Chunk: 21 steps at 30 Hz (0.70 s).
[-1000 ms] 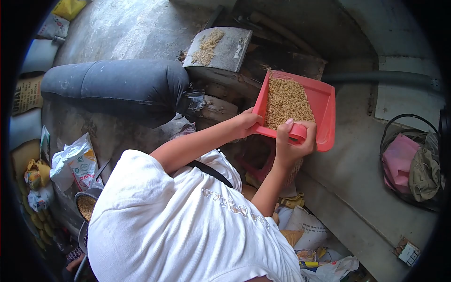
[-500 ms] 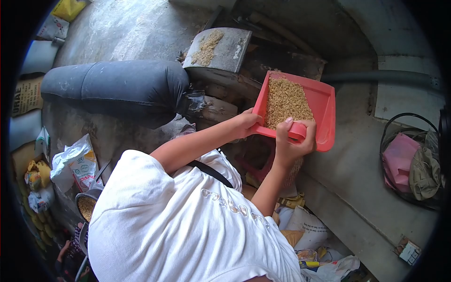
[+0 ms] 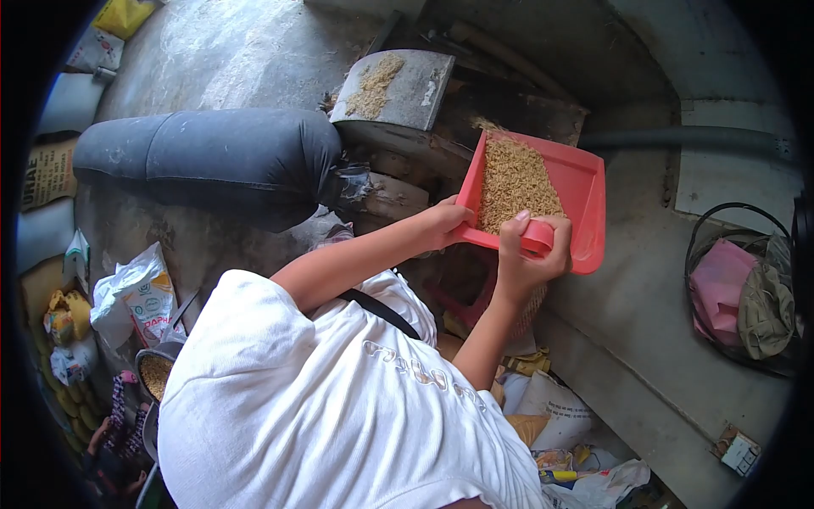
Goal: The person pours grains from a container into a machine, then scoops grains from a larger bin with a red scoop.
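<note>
A red plastic dustpan point(image 3: 585, 202) holds a heap of yellowish unhusked grain point(image 3: 515, 182), banked toward its left side. My right hand point(image 3: 536, 253) is closed around the dustpan's handle, the thumb lying on top. At the near left corner, my left hand point(image 3: 448, 222) grips the dustpan's edge. Some grain spills over the far left corner onto a dark wooden surface point(image 3: 509, 109) beyond. Close by on the left, a grey curved metal cover point(image 3: 415, 81) carries a small patch of grain.
A stuffed dark fabric tube point(image 3: 212, 159) is tied to the machine on the left. A grain-filled container point(image 3: 155, 373) stands at lower left, near another person's arm point(image 3: 97, 437). Sacks point(image 3: 555, 411) lie lower right; a black-rimmed basket point(image 3: 738, 288) holds cloth or bags.
Grain now shows spilling past the dustpan's far left corner. My hands stay almost still. At lower left, the other person and a patterned sleeve have shifted further into view.
</note>
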Tool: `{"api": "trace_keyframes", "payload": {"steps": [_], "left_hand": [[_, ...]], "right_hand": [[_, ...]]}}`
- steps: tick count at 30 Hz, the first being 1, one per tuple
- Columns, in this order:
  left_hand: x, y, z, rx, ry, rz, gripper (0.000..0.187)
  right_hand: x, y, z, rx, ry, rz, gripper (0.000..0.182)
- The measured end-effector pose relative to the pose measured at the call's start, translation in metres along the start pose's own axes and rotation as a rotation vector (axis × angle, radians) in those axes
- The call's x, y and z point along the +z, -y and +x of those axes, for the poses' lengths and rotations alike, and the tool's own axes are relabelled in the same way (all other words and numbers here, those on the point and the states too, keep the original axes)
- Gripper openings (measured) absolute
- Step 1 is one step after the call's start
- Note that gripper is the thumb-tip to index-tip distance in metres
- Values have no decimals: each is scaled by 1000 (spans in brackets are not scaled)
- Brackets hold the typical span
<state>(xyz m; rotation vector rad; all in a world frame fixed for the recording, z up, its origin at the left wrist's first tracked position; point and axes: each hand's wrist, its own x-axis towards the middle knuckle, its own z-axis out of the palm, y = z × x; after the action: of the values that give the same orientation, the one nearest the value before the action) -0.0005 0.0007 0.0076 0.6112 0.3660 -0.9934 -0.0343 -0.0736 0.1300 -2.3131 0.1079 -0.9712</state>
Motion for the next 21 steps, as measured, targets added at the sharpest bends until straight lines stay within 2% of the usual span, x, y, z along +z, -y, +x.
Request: {"api": "trace_keyframes", "payload": {"steps": [21], "left_hand": [[-3,7,4,31,-8,-7,43]], "right_hand": [[-3,-1,-5,-5,0,2,14]]}}
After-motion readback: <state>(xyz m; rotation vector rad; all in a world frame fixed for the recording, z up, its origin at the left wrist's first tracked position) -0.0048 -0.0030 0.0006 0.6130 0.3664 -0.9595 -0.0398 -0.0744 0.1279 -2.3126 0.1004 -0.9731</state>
